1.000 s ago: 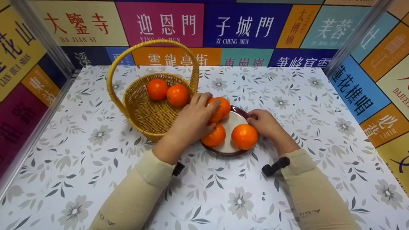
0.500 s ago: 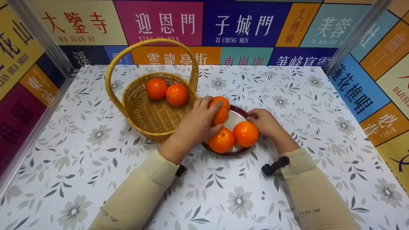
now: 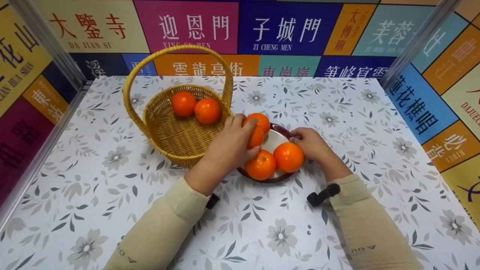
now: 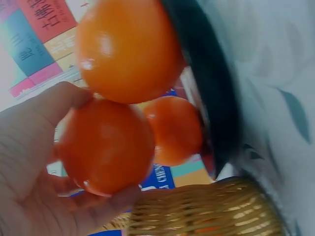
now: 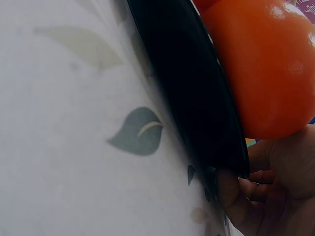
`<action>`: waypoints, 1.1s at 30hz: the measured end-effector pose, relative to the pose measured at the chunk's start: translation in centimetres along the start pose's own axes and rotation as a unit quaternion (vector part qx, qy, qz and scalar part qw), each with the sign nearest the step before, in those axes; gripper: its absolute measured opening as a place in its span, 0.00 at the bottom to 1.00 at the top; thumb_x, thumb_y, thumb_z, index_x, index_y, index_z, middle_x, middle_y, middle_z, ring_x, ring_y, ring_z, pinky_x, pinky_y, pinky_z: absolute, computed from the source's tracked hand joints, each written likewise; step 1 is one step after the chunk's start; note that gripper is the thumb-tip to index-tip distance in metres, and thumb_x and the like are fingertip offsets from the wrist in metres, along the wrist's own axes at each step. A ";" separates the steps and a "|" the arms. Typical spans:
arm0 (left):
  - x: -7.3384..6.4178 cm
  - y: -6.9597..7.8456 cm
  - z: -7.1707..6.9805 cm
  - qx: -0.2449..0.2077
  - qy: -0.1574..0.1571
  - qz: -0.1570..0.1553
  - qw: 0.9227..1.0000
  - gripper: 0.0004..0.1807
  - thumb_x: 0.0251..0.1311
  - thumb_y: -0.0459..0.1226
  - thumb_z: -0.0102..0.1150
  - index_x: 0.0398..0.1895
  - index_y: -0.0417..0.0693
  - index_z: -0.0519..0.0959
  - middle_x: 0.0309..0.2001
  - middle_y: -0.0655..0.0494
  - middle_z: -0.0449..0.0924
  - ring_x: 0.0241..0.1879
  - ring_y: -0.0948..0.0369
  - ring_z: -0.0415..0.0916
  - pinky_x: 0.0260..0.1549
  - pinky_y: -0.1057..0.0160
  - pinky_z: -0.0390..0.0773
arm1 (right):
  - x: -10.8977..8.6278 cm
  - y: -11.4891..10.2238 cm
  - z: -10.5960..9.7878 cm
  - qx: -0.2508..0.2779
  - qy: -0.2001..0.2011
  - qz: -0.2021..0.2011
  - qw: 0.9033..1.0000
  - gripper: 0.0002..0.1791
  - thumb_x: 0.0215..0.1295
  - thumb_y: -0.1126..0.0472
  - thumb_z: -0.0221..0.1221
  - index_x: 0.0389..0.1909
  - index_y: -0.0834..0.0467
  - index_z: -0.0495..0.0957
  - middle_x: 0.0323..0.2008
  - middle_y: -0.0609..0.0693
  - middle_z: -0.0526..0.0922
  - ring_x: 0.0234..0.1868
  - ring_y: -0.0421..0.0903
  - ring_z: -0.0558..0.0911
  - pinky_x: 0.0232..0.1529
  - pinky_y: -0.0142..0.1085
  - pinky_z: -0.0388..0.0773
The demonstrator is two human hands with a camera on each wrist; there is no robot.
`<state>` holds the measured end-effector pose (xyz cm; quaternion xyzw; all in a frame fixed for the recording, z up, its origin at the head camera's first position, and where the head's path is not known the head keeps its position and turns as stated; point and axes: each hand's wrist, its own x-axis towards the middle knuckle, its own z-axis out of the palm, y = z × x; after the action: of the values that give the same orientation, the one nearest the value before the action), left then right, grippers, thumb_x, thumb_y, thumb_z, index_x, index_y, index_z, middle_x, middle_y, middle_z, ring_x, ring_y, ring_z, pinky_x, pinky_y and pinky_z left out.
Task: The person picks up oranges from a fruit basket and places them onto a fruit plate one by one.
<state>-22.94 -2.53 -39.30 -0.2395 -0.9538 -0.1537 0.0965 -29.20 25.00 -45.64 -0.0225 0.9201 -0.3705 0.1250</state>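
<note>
The work surface is a table with a white covering (image 3: 281, 232) printed with grey flowers and leaves. It is bounded by a far wall (image 3: 277, 30), a left wall (image 3: 22, 75) and a right wall (image 3: 442, 93), all in coloured blocks, with a corner post (image 3: 48, 41) at far left and another post (image 3: 423, 41) at far right.

Writing, far wall: 大鑒寺 over DA JIAN SI, 迎恩門 over YING EN MEN, 子城門 over ZI CHENG MEN. Left wall: LIAN HUA SHAN. Right wall: 蓮花樵唱 and 必背 with BIBEI. Lettering on the beige left sleeve (image 3: 161, 228) and right sleeve (image 3: 371, 221) is too small to read surely.

A wicker basket (image 3: 176, 138) stands left of centre, handle upright, holding two oranges, the left one (image 3: 183, 104) beside the right one (image 3: 208, 111). Right of it sits a dark-rimmed plate (image 3: 275, 139).

The left hand (image 3: 231, 144) has its fingers curled round an orange (image 3: 255, 138) at the plate's left side; whether that fruit bears on the plate I cannot tell. The far orange (image 3: 260, 120), near orange (image 3: 260, 165) and right-hand orange (image 3: 288, 157) are at the plate too. The right hand (image 3: 313, 143) pinches the plate's right rim.
</note>
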 end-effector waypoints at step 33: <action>1.9 1.1 1.7 -0.047 -0.015 -0.104 0.993 0.33 0.64 0.51 0.67 0.67 0.45 0.71 0.56 0.42 0.75 0.55 0.45 0.74 0.52 0.49 0.83 | -0.2 0.0 0.0 0.018 0.008 -0.015 1.000 0.14 0.76 0.61 0.54 0.54 0.63 0.81 0.47 0.62 0.84 0.43 0.53 0.79 0.34 0.35 0.78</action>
<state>-24.22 -0.20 -40.17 -0.1454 -0.9667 -0.2036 0.0543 -29.05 24.99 -45.58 -0.0308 0.9137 -0.3893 0.1126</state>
